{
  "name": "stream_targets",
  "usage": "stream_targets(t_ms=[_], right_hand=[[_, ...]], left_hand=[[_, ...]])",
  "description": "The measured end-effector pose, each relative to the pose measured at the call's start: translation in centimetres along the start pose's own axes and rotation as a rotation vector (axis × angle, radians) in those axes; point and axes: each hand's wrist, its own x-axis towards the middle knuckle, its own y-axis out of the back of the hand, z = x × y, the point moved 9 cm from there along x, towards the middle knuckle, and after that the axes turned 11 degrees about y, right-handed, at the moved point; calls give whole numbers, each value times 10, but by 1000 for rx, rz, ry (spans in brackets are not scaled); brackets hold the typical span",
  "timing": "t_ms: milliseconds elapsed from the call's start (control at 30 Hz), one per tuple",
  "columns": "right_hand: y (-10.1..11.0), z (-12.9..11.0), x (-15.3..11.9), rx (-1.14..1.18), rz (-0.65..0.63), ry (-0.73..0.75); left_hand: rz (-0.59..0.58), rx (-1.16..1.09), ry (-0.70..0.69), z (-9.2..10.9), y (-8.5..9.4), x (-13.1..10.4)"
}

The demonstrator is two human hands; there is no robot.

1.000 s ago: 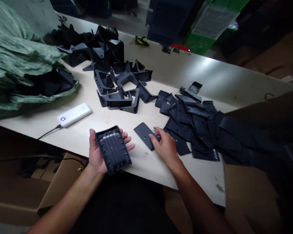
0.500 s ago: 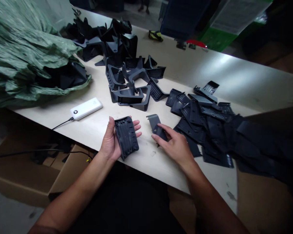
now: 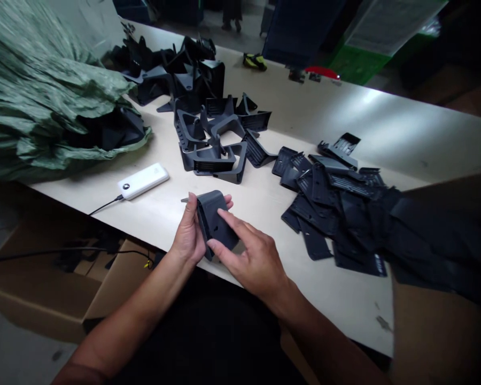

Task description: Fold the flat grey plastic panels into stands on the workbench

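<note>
Above the table's front edge, my left hand [image 3: 189,235] cradles a dark grey ribbed plastic part, now mostly covered. A second dark grey plastic cover [image 3: 220,222], with a smooth face and a small notch, lies over it. My right hand [image 3: 256,251] grips this cover, thumb at its lower edge and fingers on its face. Whether the two parts are joined I cannot tell. Just beyond the hands stand several black angular plastic frames [image 3: 220,152]. To the right is a heap of flat black plastic covers [image 3: 324,198].
A white power bank [image 3: 144,182] with a black cable lies at left. Behind it, a green woven sack [image 3: 56,107] holds more black parts. An open cardboard box [image 3: 36,299] stands below the table [image 3: 344,299]. A yellow-black item [image 3: 254,61] sits near the far edge.
My right hand has moved left with the smooth cover and laid it over the ribbed part in my left hand. My left hand has stayed nearly in place.
</note>
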Motion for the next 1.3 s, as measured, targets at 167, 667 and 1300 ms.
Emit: stream_targets(t_ms=[167, 667, 1300], right_hand=[[-8, 2, -4, -8, -28, -30], [-6, 1, -3, 139, -24, -62], [-34, 24, 5, 916, -51, -297]], left_hand=[[22, 22, 2, -3, 4, 1], [-70, 67, -73, 8, -5, -10], [32, -66, -8, 24, -20, -8]])
